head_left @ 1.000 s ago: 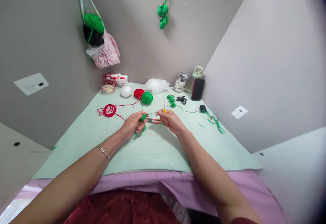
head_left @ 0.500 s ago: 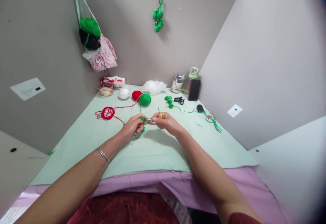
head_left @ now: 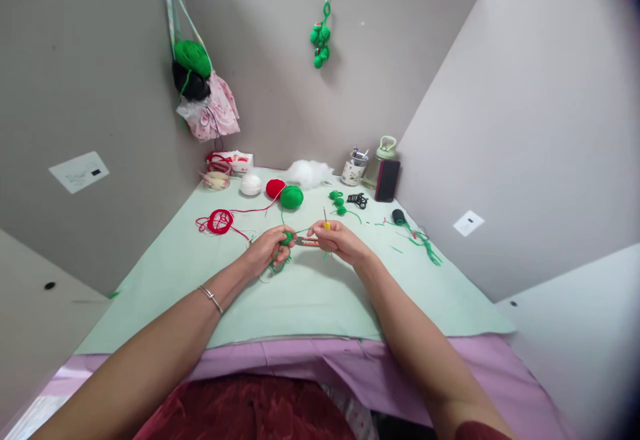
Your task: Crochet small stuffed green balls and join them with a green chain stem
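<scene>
My left hand (head_left: 269, 249) is closed around a small green crocheted piece (head_left: 287, 238), and part of the piece hides behind the fingers. In my right hand (head_left: 341, 239), also closed, is a crochet hook with a yellow grip (head_left: 327, 225), its thin metal tip pointing up. A green strand (head_left: 302, 231) stretches from the piece to my right fingertips. Between the hands lies an orange-handled cutting tool (head_left: 310, 243), partly covered by my right hand. More green crochet work (head_left: 280, 265) hangs or lies just below my left hand. A green yarn ball (head_left: 292, 197) sits beyond it, trailing yarn toward that hand.
A loose red yarn coil (head_left: 220, 221) lies at left, near a red ball (head_left: 275, 189) and a white ball (head_left: 251, 185). White stuffing (head_left: 307, 174), a pen cup (head_left: 353, 169), a bottle (head_left: 373, 172) and a phone (head_left: 387, 181) stand behind. Black thread (head_left: 399, 217) lies right.
The view has turned slightly left, so everything appears farther right. My hands are a little farther apart, with a green strand now visibly stretched between them.
</scene>
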Tool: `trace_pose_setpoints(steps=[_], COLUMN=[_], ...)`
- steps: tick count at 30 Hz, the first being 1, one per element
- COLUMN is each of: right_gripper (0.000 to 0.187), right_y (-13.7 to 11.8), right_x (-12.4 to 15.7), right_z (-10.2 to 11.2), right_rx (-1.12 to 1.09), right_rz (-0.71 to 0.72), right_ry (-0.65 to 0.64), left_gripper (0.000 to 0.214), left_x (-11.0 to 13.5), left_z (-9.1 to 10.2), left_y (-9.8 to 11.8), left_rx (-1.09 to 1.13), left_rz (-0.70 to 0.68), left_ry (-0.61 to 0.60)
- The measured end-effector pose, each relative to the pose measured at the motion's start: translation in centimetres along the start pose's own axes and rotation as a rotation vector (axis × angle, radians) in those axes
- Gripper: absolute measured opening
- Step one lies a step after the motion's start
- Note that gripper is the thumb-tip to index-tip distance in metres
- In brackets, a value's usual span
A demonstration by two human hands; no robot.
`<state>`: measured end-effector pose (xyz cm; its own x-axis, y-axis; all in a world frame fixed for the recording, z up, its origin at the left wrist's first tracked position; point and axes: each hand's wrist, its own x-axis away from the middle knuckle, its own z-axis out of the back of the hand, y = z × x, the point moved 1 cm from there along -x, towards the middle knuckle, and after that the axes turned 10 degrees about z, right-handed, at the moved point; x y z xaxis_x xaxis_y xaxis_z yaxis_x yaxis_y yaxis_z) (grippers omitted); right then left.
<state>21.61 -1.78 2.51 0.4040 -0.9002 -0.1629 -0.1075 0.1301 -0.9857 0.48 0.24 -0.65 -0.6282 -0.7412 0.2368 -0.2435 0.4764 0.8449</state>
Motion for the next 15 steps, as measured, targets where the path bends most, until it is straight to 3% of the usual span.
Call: trace_pose_setpoints(steps=[4,10,15], right_gripper=[0.04,0.04,0.038], right_y=[0.0,0.5,0.8], right_x=[0.1,-0.2,-0.4], right_z=[-0.3,1.4,1.5], right_rx=[0.001,-0.01,-0.032], right_rz=[-0.036,0.007,0.002], right_ry=[-0.076,0.029,0.066], left_gripper=[0.013,0.02,0.015], left_x=[0.1,0.4,0.3], left_z=[-0.1,-0.1,0.2], left_y=[-0.1,0.3,0.2], left_rx=[0.038,0.049,0.05], left_rz=[-0.035,-0.025,-0.042], left_ry=[-0.006,0.005,0.037])
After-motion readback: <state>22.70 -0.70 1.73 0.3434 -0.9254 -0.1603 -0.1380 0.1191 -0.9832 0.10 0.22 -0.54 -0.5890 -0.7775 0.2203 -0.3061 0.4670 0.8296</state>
